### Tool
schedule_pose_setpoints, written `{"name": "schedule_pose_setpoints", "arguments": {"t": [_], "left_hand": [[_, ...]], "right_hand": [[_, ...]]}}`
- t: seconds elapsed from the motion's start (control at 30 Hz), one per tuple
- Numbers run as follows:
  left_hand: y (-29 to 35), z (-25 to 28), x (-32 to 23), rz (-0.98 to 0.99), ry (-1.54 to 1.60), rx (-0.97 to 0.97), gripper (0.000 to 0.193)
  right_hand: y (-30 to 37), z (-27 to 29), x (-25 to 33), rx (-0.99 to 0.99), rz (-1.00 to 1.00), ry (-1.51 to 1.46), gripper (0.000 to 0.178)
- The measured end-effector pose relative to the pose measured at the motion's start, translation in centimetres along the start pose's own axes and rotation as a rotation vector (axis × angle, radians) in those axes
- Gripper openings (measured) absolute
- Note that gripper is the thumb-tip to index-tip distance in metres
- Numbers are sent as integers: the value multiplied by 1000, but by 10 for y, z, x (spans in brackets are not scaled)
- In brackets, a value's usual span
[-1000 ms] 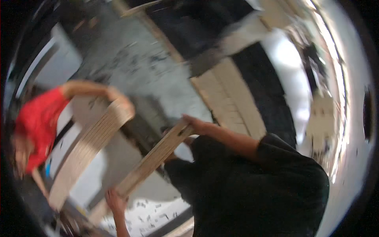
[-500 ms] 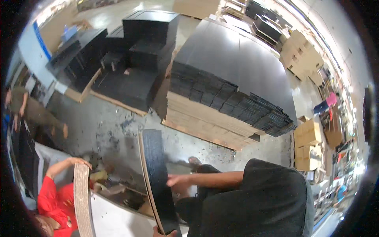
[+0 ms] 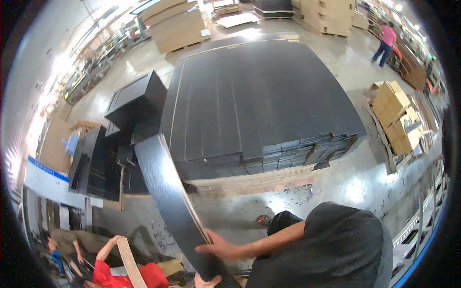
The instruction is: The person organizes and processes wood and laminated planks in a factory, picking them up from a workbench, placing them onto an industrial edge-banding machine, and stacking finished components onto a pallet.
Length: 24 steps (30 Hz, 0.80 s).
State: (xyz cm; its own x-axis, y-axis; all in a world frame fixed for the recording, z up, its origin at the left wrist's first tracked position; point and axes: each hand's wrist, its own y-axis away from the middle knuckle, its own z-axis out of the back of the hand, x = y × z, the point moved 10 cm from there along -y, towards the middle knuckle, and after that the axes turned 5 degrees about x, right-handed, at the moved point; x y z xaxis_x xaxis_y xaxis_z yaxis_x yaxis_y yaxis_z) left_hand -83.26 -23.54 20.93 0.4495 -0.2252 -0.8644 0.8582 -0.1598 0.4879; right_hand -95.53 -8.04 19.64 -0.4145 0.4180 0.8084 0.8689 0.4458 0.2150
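Observation:
A long black board [image 3: 165, 192] with pale edges rises diagonally in front of me; it looks like two or more thin panels lying together. Near its lower end, my left hand [image 3: 207, 281] is closed round it, partly cut off by the picture's bottom edge. Higher up, my right hand [image 3: 220, 245] grips the right edge with its thumb across the dark face. Beyond the board stands a wide stack of black panels [image 3: 269, 96], its near side uneven, with pale boards [image 3: 259, 178] beneath.
A person in red [image 3: 144, 276] at lower left holds a pale-edged board [image 3: 129, 261]. Behind them is another person in brownish clothes [image 3: 81, 237]. Black blocky stacks [image 3: 137, 98] stand at left, cardboard boxes [image 3: 394, 108] at right. Scraps litter the floor [image 3: 293, 194].
My right hand, beside the board before, now grips its edge. The board's upper end has tilted left and its face has turned. The view has swung, bringing the panel stack more directly ahead.

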Motion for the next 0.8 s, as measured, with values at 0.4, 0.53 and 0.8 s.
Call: {"name": "schedule_pose_setpoints", "arguments": {"t": [0.4,0.53,0.8], "left_hand": [[18,-125,66,189,83,296,74],[-10,-163,71,147,202,321,79],[-133,-332,-52,96,195,382,83]], "right_hand": [[20,247,210,-303,347,-169,35],[34,313,250,-442,193,-210,33],[23,477,412,-357,318,-186,44]]}}
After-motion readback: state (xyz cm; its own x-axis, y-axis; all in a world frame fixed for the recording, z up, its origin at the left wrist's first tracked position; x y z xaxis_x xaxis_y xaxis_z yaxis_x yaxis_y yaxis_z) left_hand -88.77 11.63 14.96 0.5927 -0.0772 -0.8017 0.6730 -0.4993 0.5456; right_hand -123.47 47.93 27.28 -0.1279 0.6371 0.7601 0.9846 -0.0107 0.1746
